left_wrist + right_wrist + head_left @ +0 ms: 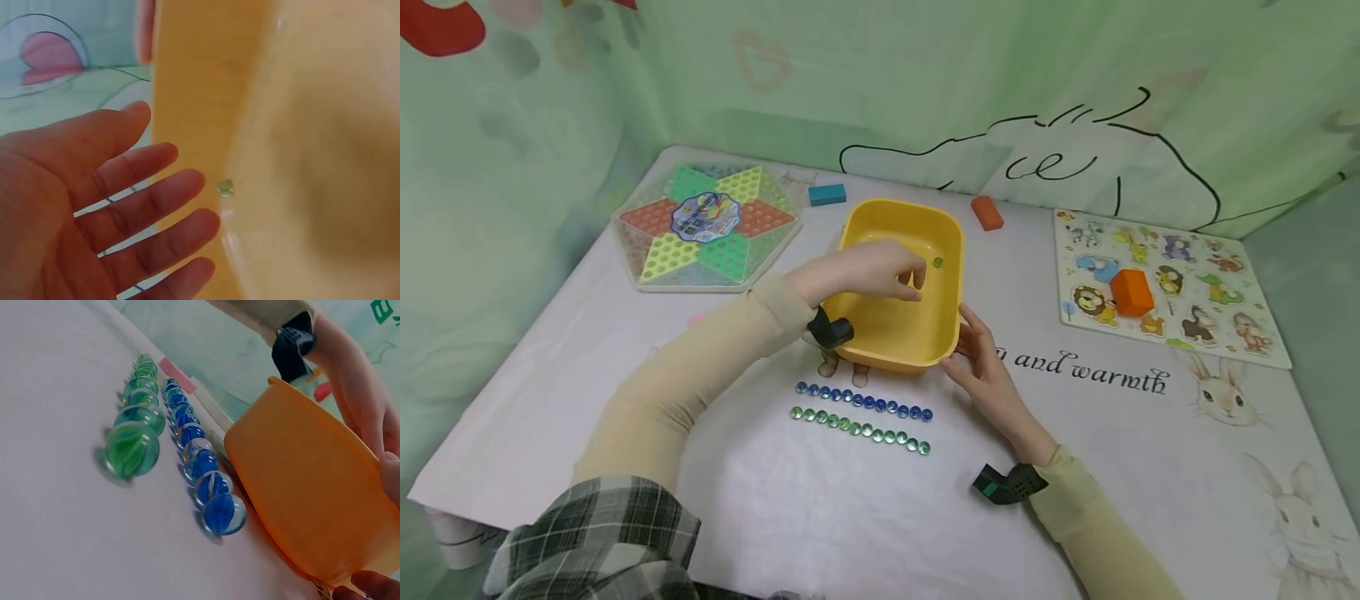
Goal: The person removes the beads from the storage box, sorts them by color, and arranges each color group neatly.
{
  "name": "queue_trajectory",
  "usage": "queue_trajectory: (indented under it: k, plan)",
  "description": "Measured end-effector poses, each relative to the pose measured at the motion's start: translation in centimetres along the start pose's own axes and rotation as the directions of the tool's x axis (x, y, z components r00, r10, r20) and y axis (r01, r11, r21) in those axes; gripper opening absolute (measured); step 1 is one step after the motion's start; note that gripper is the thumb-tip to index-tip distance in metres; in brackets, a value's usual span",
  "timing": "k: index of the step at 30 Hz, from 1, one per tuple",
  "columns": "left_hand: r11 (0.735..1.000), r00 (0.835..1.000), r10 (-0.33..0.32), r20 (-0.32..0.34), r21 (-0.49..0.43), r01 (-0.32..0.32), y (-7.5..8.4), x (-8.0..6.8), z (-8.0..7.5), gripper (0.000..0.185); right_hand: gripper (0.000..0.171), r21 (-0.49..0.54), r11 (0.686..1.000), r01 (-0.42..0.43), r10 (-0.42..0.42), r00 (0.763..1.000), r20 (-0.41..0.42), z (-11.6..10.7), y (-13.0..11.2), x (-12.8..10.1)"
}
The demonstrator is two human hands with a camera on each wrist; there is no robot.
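A yellow plastic basin point(898, 357) stands on the table with one green marble point(937, 262) inside, near its far right wall. My left hand point(883, 268) hangs over the basin, its fingers loosely bent and holding nothing. In the left wrist view, those spread fingers point(169, 200) point toward the green marble. At the basin's near right corner, my right hand point(981, 367) grips the wall, thumb on the front and fingers along the side. Just before the basin lie a row of blue marbles point(869, 402) and, nearer me, a row of green marbles point(855, 428).
A hexagonal Chinese checkers board point(706, 225) lies at the back left. Behind the basin are a blue block point(827, 195) and an orange-red block point(987, 213). On the right, an animal puzzle board point(1195, 292) carries an orange block point(1132, 293). Curtains border the table's far side.
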State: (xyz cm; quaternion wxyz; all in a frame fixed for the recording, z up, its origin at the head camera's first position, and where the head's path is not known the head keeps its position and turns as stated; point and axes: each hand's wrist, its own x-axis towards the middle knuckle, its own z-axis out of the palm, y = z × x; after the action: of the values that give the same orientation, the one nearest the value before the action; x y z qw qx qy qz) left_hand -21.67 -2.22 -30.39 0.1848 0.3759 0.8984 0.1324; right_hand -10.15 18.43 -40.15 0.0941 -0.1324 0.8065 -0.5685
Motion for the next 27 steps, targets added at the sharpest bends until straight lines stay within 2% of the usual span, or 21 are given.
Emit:
queue_trajectory:
  k: [4,11,19,27]
  plan:
    - [0.997,0.997,-0.061,0.039,0.047,0.059,-0.2,1.8,0.2,0.027,0.073,-0.01,1.0,0.001,-0.001,1.0,0.002,0.0,-0.1,0.0]
    - [0.986,0.984,-0.15,0.092,0.081,0.143,-0.6,3.9,0.7,0.038,0.073,-0.018,1.0,0.007,-0.007,1.0,-0.005,0.0,0.0,0.0]
    - [0.974,0.972,-0.219,0.088,0.073,0.213,-1.5,5.8,1.2,0.039,0.073,-0.015,1.0,0.014,-0.014,1.0,-0.011,0.0,0.0,0.0]
    - [0.957,0.956,-0.283,0.082,0.088,0.276,-1.1,7.2,1.1,0.042,0.073,-0.01,0.999,0.03,-0.03,1.0,-0.007,0.0,0.2,0.0]
